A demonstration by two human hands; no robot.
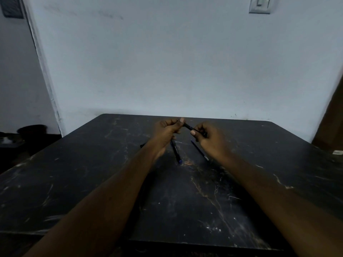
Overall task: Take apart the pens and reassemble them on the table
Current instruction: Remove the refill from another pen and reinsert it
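Note:
Both of my hands are raised above the far half of the dark marbled table (pixel 185 201). Between them is a dark pen (pixel 188 126): my left hand (pixel 167 132) pinches its left end and my right hand (pixel 208 138) grips its right end. Below them a dark pen body with a blue tip (pixel 176 152) lies on the table, and a thin blue refill (pixel 199 150) lies to its right. A small dark piece (pixel 143 145) shows just left of my left wrist, partly hidden.
The table stands against a pale wall (pixel 185 62). A light switch plate (pixel 260 5) is high on the wall. A brown panel (pixel 330 127) stands at the right edge, and dim clutter (pixel 22 134) lies beyond the table's left side.

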